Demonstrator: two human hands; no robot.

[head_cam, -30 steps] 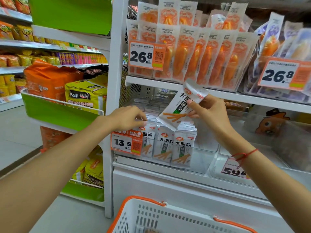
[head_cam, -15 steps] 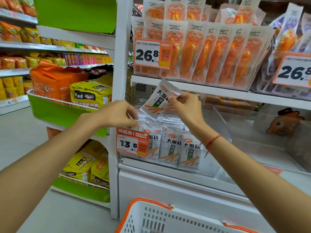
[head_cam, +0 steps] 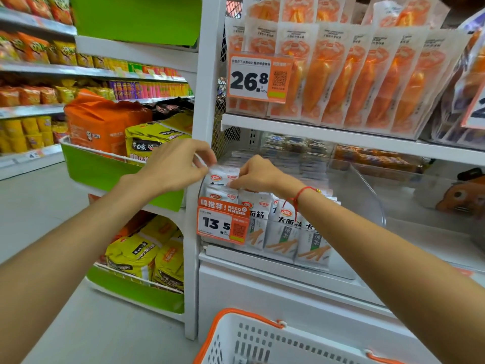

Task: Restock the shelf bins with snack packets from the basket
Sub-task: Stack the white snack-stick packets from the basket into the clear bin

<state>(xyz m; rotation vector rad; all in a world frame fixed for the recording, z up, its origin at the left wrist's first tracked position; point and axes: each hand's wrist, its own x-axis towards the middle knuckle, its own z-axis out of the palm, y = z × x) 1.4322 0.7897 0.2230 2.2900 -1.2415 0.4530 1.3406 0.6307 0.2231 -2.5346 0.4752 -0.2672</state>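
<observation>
While both hands are working at the left end of the clear bin [head_cam: 372, 206], the right hand [head_cam: 258, 174] is pinching a white packet [head_cam: 221, 177] at its top edge, just above the packed rows. The left hand [head_cam: 174, 165] is touching the packet's left corner, fingers curled, apparently pinching it too. A basket [head_cam: 262, 337] is sitting below.
</observation>
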